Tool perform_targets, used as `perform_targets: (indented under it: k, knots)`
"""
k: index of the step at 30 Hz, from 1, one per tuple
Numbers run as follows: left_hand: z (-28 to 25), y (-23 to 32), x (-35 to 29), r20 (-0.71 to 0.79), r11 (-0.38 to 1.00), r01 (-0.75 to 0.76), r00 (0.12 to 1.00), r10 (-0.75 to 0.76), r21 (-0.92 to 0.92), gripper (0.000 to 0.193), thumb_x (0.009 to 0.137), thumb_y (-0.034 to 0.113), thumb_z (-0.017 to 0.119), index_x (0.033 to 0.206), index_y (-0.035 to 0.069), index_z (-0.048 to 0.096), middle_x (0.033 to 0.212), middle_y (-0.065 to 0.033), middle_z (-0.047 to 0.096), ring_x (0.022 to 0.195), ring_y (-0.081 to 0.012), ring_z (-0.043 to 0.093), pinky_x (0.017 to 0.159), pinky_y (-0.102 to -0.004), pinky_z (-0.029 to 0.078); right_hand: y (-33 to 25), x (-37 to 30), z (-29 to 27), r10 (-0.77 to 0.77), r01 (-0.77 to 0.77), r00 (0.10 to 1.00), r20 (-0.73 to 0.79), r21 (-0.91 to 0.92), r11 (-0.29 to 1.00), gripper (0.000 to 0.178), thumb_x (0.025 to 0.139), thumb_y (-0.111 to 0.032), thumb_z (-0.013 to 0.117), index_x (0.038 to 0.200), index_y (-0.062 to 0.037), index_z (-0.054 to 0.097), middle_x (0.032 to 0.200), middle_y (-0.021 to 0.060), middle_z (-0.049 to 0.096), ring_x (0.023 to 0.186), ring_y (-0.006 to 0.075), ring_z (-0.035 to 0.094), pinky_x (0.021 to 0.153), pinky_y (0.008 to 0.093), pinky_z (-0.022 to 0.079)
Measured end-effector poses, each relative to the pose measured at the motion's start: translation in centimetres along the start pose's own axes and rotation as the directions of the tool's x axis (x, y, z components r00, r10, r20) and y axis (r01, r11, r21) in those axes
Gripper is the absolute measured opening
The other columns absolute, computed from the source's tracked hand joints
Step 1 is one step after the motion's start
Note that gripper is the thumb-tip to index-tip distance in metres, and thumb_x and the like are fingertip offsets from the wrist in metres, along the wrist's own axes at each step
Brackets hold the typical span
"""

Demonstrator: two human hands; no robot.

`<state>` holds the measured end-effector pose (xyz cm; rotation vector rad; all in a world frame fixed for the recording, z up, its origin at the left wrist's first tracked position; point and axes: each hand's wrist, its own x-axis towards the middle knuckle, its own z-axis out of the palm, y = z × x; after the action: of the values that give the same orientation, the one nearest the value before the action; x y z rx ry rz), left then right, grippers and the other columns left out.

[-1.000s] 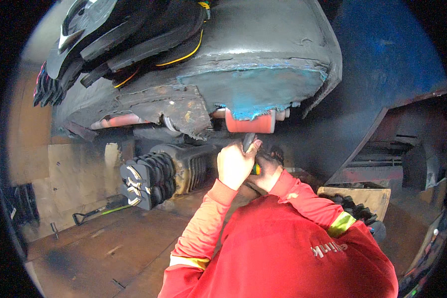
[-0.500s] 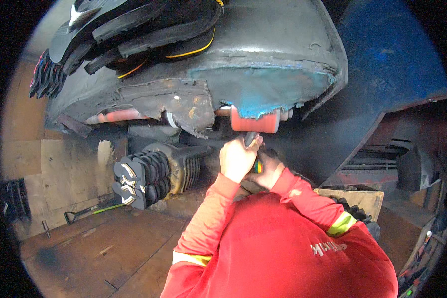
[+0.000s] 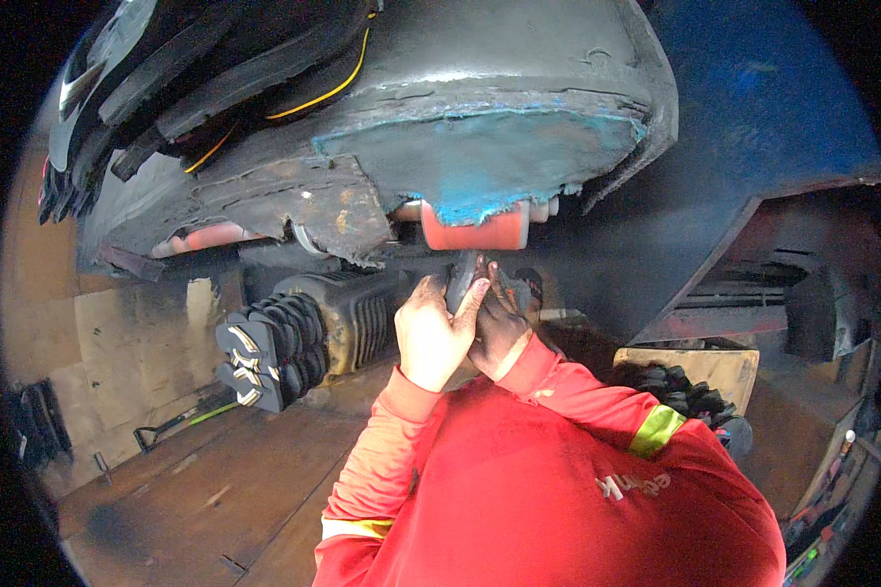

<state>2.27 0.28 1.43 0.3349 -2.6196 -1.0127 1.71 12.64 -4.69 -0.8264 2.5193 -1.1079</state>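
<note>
A dark flip-flop point(image 3: 460, 282), mostly covered by fingers and blurred, is held between my two hands just below a red sanding drum point(image 3: 474, 233). On its left side my left hand point(image 3: 428, 333) is closed round it, thumb pointing up. My right hand point(image 3: 499, 328) grips it from the right, its fingers darkened and close to the left thumb. A small gap shows between the flip-flop and the drum. Over the drum's top hangs a ragged grey hood point(image 3: 519, 147) with a blue-stained edge.
Several dark flip-flops point(image 3: 254, 88) lie on the machine's top at left. More with white-striped straps hang in a stack point(image 3: 274, 352) beside a ribbed motor point(image 3: 357, 323). At right stand a box of dark pieces point(image 3: 739, 367) and a blue panel point(image 3: 753, 117). Another red drum point(image 3: 210, 238) sits left.
Both hands have drawn slightly down and left, away from the drum, and the flip-flop has turned in them. Its green and yellow part no longer shows. The whole view has shifted a little.
</note>
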Motion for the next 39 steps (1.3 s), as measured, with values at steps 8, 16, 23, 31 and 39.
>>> perform_targets:
  k: [8, 16, 23, 31, 39]
  knots:
    - [0.7, 0.3, 0.4, 0.120, 0.992, 0.063, 0.990, -0.076, 0.113, 0.048, 0.088, 0.042, 0.073, 0.075, -0.003, 0.064, 0.070, -0.0258, 0.063, 0.063, -0.0432, 0.065, 0.056, -0.0467, 0.051, 1.7, 0.0, -0.5, -0.182, 0.181, 0.982, -0.047, -0.018, 0.983, 0.079, 0.083, -0.026, 0.068, 0.148, 0.0033, 0.035, 0.151, 0.0339, 0.035, 0.145, 0.0484, 0.026, 0.115, 0.0610, 0.027]
    - [-0.5, 1.3, -0.6, 0.039, 0.998, 0.050, 0.998, -0.051, 0.027, 0.042, 0.088, 0.037, 0.074, 0.077, -0.002, 0.061, 0.074, -0.0248, 0.064, 0.065, -0.0422, 0.065, 0.057, -0.0464, 0.051, 0.8, 0.0, -2.0, -0.072, 0.084, 0.993, 0.093, -0.137, 0.987, 0.077, 0.084, -0.022, 0.066, 0.149, 0.0030, 0.034, 0.156, 0.0325, 0.026, 0.147, 0.0506, 0.020, 0.116, 0.0584, 0.028]
    - [-0.2, 0.5, 0.2, 0.008, 1.000, -0.007, 1.000, 0.007, -0.015, 0.044, 0.089, 0.040, 0.071, 0.078, -0.002, 0.063, 0.075, -0.0246, 0.065, 0.068, -0.0427, 0.066, 0.058, -0.0465, 0.052, 0.1, 0.1, -2.0, -0.105, 0.107, 0.994, -0.027, 0.061, 0.992, 0.078, 0.081, -0.027, 0.070, 0.146, 0.0030, 0.038, 0.151, 0.0328, 0.035, 0.142, 0.0509, 0.030, 0.115, 0.0537, 0.030]
    - [1.6, -0.5, -0.5, 0.104, 0.980, 0.194, 0.976, -0.189, -0.039, 0.036, 0.090, 0.033, 0.073, 0.084, -0.002, 0.068, 0.076, -0.0219, 0.069, 0.065, -0.0325, 0.069, 0.058, -0.0416, 0.051, 1.1, -0.1, -3.6, -0.111, 0.123, 0.987, 0.116, -0.100, 0.987, 0.078, 0.083, -0.029, 0.069, 0.147, 0.0027, 0.037, 0.151, 0.0329, 0.036, 0.144, 0.0491, 0.027, 0.116, 0.0526, 0.030]
    - [-0.5, 2.0, -3.1, 0.030, 0.905, 0.295, 0.953, -0.301, -0.307, 0.026, 0.089, 0.017, 0.076, 0.102, -0.003, 0.067, 0.092, -0.0135, 0.074, 0.081, -0.0153, 0.069, 0.071, -0.0307, 0.054, 1.7, -0.6, -1.8, -0.358, 0.288, 0.929, -0.093, -0.424, 0.859, 0.059, 0.085, -0.034, 0.062, 0.141, -0.0189, 0.051, 0.162, 0.0203, 0.024, 0.149, 0.0455, 0.020, 0.111, 0.0661, 0.029]
